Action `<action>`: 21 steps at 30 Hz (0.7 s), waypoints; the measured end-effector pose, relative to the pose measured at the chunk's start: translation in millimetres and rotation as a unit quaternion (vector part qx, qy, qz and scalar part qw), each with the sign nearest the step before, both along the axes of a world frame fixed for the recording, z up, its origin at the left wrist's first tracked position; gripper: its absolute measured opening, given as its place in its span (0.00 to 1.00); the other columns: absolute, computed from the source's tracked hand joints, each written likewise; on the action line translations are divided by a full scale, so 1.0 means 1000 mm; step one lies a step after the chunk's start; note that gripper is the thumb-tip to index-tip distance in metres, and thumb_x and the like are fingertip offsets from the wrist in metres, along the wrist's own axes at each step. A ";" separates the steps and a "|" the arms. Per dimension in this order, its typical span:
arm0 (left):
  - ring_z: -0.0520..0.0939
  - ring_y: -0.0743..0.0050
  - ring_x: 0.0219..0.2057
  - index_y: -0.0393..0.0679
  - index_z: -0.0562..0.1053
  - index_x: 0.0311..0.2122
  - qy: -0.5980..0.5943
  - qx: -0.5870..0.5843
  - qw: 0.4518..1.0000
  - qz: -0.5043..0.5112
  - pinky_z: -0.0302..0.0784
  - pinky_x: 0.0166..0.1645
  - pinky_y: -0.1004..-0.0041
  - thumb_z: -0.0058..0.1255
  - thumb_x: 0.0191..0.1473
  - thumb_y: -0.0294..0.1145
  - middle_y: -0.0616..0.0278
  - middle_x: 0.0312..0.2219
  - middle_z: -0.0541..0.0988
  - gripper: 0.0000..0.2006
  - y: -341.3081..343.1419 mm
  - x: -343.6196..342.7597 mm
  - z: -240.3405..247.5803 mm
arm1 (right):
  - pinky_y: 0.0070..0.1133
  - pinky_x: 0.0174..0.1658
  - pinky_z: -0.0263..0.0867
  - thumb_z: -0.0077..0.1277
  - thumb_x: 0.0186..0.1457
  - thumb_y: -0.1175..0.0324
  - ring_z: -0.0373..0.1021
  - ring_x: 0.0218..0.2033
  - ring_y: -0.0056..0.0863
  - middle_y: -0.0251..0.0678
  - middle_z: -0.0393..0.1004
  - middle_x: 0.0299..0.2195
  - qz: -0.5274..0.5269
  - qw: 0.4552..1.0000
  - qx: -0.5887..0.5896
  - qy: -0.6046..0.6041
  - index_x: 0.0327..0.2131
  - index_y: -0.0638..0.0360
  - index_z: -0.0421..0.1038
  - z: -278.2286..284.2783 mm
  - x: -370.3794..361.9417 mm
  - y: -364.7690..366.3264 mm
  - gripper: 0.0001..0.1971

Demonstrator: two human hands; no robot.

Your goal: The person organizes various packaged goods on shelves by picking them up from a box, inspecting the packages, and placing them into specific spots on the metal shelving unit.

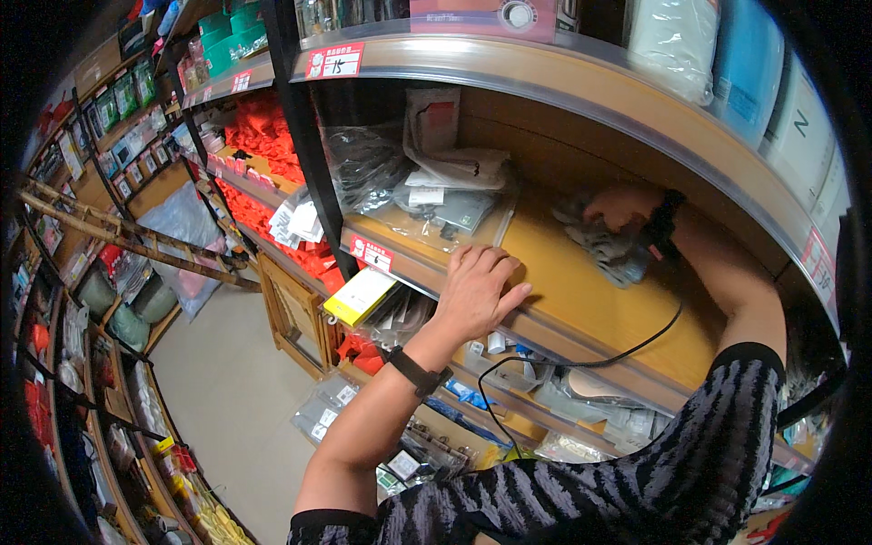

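My right hand (619, 207) is deep inside the wooden shelf (545, 250), its fingers bent over a crumpled grey cloth (616, 259) that lies against the shelf board. Motion blur softens the fingertips there. Along the front edge of the same shelf rests my left hand (477, 295), palm down, with its fingers apart and nothing in it. Left of the cloth, clear plastic bags (363, 168) and flat plastic-wrapped packets (459, 204) are piled at the shelf's end.
A black cable (581, 365) hangs in a loop across the shelf front. A yellow-and-white packet (361, 295) sticks out below. Overhead runs an upper shelf edge (545, 56); a black upright post (304, 136) stands at left. A bamboo ladder (136, 238) leans across the aisle.
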State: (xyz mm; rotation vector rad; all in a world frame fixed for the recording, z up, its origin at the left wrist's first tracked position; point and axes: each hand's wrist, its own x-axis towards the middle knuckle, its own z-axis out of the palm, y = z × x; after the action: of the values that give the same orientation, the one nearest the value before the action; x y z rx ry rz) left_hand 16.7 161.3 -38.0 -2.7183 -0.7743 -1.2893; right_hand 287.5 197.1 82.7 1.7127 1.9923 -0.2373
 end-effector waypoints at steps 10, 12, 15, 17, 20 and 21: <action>0.67 0.62 0.40 0.41 0.70 0.33 0.002 0.003 1.000 0.005 0.52 0.51 0.63 0.43 0.46 0.45 0.57 0.33 0.70 0.17 -0.002 0.002 -0.001 | 0.23 0.50 0.53 0.54 0.35 0.57 0.58 0.48 0.38 0.52 0.60 0.46 0.276 0.876 0.297 0.263 0.48 0.68 0.54 -0.003 -0.066 0.064 0.37; 0.67 0.62 0.40 0.41 0.70 0.33 0.004 0.007 1.000 0.015 0.52 0.51 0.63 0.43 0.47 0.45 0.57 0.33 0.70 0.17 -0.001 0.001 -0.001 | 0.23 0.50 0.53 0.52 0.37 0.55 0.57 0.48 0.39 0.52 0.59 0.47 0.287 0.857 0.316 0.290 0.49 0.68 0.54 -0.003 -0.107 0.073 0.37; 0.67 0.62 0.40 0.41 0.70 0.33 0.012 -0.003 1.000 0.005 0.52 0.51 0.64 0.42 0.47 0.46 0.57 0.33 0.70 0.17 -0.004 0.005 0.001 | 0.23 0.50 0.53 0.50 0.40 0.55 0.57 0.49 0.39 0.52 0.58 0.48 0.253 0.864 0.306 0.309 0.51 0.66 0.52 -0.012 -0.120 0.091 0.36; 0.68 0.62 0.40 0.41 0.70 0.33 0.015 -0.014 1.000 -0.003 0.52 0.51 0.64 0.42 0.47 0.46 0.57 0.33 0.70 0.18 -0.005 0.003 0.004 | 0.23 0.50 0.53 0.49 0.41 0.55 0.57 0.49 0.39 0.52 0.58 0.49 0.218 0.886 0.273 0.304 0.51 0.65 0.51 -0.021 -0.123 0.107 0.35; 0.68 0.62 0.40 0.41 0.70 0.33 0.006 0.006 1.000 0.003 0.52 0.51 0.64 0.41 0.47 0.46 0.57 0.33 0.70 0.18 -0.003 0.006 0.000 | 0.23 0.48 0.56 0.45 0.44 0.62 0.62 0.44 0.39 0.52 0.63 0.45 0.248 0.883 0.217 0.333 0.51 0.62 0.54 -0.033 -0.114 0.124 0.29; 0.68 0.62 0.40 0.41 0.70 0.33 0.005 0.008 1.000 0.000 0.52 0.51 0.64 0.41 0.47 0.46 0.57 0.33 0.70 0.18 -0.003 0.009 0.001 | 0.24 0.46 0.57 0.42 0.46 0.66 0.64 0.42 0.38 0.52 0.65 0.41 0.249 0.878 0.256 0.319 0.49 0.61 0.57 -0.038 -0.101 0.128 0.24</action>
State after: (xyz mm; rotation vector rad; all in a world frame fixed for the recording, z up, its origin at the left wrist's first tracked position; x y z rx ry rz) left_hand 26.0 158.3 -37.1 -2.7111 -0.7599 -1.2753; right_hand 186.1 324.6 44.7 1.4188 3.1446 -0.0964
